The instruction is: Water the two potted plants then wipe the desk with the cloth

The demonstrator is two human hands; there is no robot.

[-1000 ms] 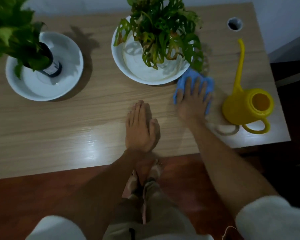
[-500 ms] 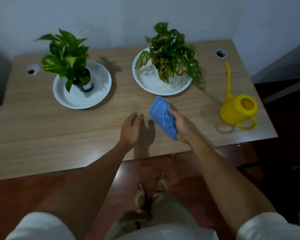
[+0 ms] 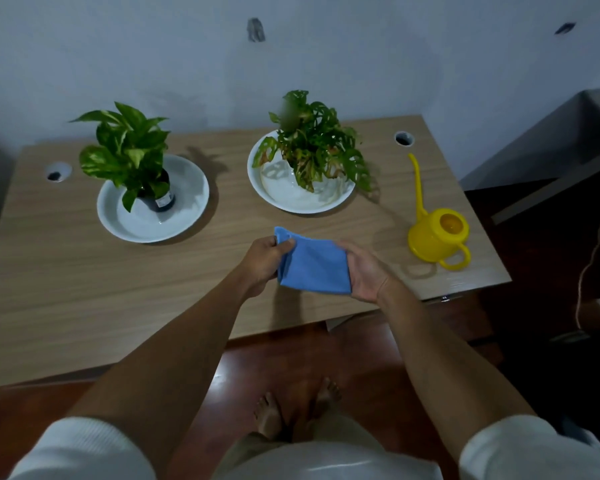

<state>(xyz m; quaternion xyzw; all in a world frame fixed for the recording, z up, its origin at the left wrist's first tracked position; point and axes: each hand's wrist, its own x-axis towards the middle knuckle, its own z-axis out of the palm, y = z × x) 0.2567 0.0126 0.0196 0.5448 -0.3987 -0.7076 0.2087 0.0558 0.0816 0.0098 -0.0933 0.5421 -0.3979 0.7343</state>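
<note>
Cloth (image 3: 313, 265): blue, folded, held btwn left hand (image 3: 263, 261) & right hand (image 3: 364, 271), above desk (image 3: 84, 289).

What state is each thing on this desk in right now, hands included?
Cloth: folded, held up between both hands.
Left hand: gripping cloth.
Right hand: gripping cloth.
Watering can: upright on desk, untouched.
Left plant: upright in dish.
Right plant: upright in dish.

On the worktop (image 3: 84, 299) two potted plants stand in dishes: one at my left (image 3: 129, 157), one right of it (image 3: 312, 147). The watering can (image 3: 437, 237) sits farthest right. My hands hold the cloth (image 3: 312, 265) above the front edge.
</note>
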